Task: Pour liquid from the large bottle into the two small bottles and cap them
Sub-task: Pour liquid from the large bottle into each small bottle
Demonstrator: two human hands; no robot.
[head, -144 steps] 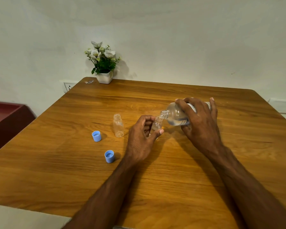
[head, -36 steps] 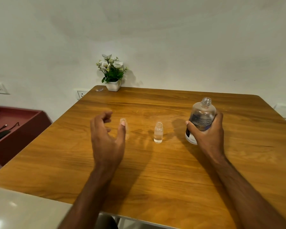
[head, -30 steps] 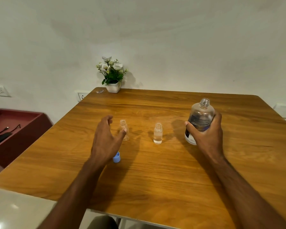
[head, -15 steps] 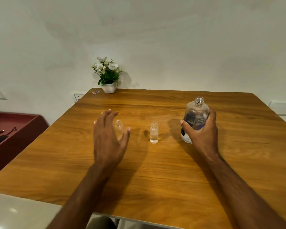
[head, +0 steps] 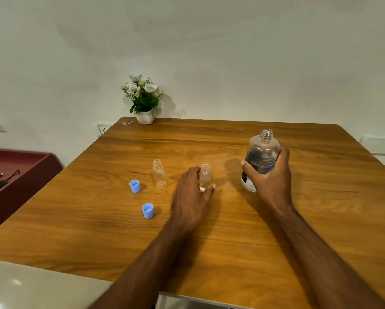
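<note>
Left hand fingers pinch small bottle; right hand fingers wrap large bottle

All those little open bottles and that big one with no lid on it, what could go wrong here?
1. The left hand holds the filled small bottle, which has no cap; a nudge could tip it and spill it.
2. The large bottle, gripped by the right hand, is also open, so tilting it carelessly could slop liquid onto the table.
3. The empty bottle is light and has a narrow neck; pouring may miss or knock it over.
</note>
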